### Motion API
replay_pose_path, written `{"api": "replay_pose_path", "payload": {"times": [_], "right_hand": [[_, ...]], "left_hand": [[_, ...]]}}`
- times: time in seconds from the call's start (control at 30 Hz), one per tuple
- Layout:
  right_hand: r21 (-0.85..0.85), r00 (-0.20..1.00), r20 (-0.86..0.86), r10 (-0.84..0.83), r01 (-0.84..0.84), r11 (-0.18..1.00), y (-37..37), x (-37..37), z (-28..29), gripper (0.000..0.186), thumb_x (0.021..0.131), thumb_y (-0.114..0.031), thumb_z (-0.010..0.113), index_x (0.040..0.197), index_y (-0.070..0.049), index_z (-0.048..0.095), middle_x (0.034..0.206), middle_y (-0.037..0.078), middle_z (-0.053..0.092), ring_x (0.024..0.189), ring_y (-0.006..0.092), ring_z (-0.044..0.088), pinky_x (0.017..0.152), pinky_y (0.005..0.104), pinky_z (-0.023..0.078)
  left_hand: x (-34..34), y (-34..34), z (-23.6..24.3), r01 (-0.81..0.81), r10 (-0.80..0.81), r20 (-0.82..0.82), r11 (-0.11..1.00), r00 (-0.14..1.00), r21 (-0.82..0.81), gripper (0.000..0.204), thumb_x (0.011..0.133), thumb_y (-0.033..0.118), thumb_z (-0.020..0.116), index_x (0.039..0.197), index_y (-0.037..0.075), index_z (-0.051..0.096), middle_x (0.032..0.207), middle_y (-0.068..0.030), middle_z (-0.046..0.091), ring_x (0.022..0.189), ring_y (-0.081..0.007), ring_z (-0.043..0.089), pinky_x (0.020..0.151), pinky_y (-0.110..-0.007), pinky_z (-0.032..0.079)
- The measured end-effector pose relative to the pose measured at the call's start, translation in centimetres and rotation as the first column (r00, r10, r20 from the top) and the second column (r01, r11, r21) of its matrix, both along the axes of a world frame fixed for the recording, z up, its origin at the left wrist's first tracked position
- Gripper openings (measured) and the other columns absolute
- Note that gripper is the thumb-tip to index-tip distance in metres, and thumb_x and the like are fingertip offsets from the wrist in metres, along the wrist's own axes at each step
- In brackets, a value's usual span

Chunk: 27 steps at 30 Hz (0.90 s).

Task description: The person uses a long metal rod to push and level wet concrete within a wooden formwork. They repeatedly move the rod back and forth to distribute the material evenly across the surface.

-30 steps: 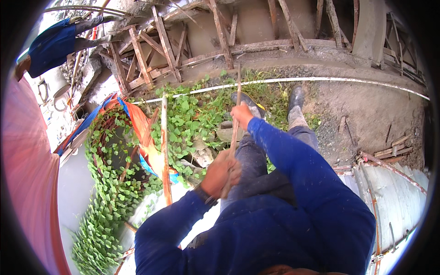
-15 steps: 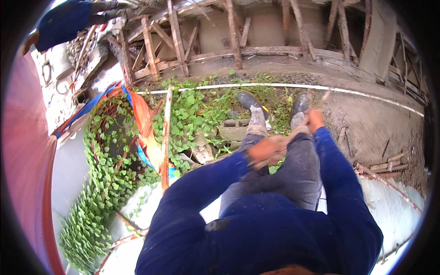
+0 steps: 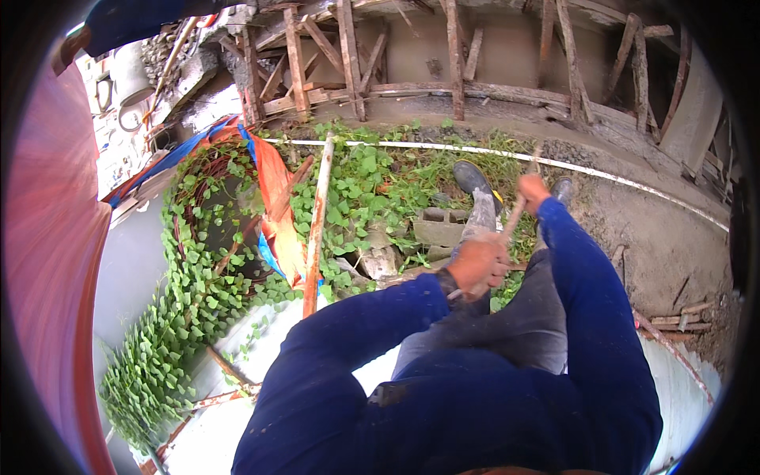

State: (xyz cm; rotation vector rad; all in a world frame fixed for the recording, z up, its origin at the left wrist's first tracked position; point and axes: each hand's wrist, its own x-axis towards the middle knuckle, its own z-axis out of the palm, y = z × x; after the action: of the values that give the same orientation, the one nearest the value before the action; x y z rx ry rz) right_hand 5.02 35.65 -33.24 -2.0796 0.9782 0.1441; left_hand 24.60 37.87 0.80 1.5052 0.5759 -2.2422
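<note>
The left hand (image 3: pixel 480 265) is closed around the lower part of a slender light-brown wooden stick (image 3: pixel 514 218); the right hand (image 3: pixel 533 191) grips it higher up, and its tip shows beyond that hand. A grey hollow concrete block (image 3: pixel 439 231) lies ahead and left of the left hand. Farther left are a rust-streaked white pole (image 3: pixel 319 222) and orange-and-blue sheeting (image 3: pixel 273 178). A thin white pipe (image 3: pixel 427 146) runs past the right hand.
</note>
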Motion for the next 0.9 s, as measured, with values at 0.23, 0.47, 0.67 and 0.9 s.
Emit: {"api": "replay_pose_path", "payload": {"times": [0.23, 0.47, 0.67, 0.9], "right_hand": [[0.858, 0.357, -0.413, -0.838, 0.462, -0.226, -1.3, 14.4, 5.3, 0.005, 0.086, 0.001, 0.058, 0.085, -0.003, 0.054, 0.065, 0.006, 0.052, 0.052, 0.0181, 0.049, 0.047, 0.0381, 0.036], [0.848, 0.137, -0.419, -0.898, 0.412, -0.333, 1.5, 14.9, 11.7, 0.040, 0.084, 0.001, 0.063, 0.118, -0.007, 0.043, 0.084, 0.007, 0.051, 0.064, 0.0186, 0.053, 0.051, 0.0394, 0.042], [0.833, -0.176, -0.331, -0.927, 0.407, -0.374, 4.2, 8.5, 20.5, 0.058, 0.084, 0.001, 0.062, 0.136, -0.003, 0.037, 0.096, 0.010, 0.053, 0.075, 0.0201, 0.055, 0.061, 0.0392, 0.047], [0.598, -0.377, -0.232, -0.897, 0.672, -0.437, 4.2, -9.0, 14.9, 0.048, 0.083, 0.001, 0.061, 0.127, -0.002, 0.041, 0.098, 0.011, 0.052, 0.084, 0.0194, 0.055, 0.068, 0.0378, 0.049]], "left_hand": [[1.3, 0.2, 3.4, -0.009, 0.010, 0.235, 1.000, 0.972, -0.007, 0.028, 0.102, 0.004, 0.045, 0.129, 0.010, 0.042, 0.082, 0.0000, 0.044, 0.062, -0.0099, 0.042, 0.051, -0.027, 0.035], [1.6, -0.3, 11.0, 0.140, -0.142, 0.220, 0.990, 0.965, 0.022, 0.032, 0.104, 0.008, 0.048, 0.135, 0.012, 0.041, 0.079, 0.0004, 0.043, 0.060, -0.0113, 0.043, 0.052, -0.027, 0.037], [1.3, -0.1, 17.0, 0.333, -0.333, 0.055, 0.943, 0.941, 0.000, 0.033, 0.106, 0.014, 0.049, 0.139, 0.014, 0.041, 0.080, 0.0003, 0.042, 0.058, -0.0091, 0.040, 0.050, -0.024, 0.036], [-6.5, -2.0, 7.0, 0.486, -0.513, -0.167, 0.856, 0.842, -0.179, 0.036, 0.106, 0.010, 0.046, 0.141, 0.011, 0.042, 0.081, 0.0035, 0.043, 0.059, -0.0063, 0.041, 0.048, -0.023, 0.035]]}}
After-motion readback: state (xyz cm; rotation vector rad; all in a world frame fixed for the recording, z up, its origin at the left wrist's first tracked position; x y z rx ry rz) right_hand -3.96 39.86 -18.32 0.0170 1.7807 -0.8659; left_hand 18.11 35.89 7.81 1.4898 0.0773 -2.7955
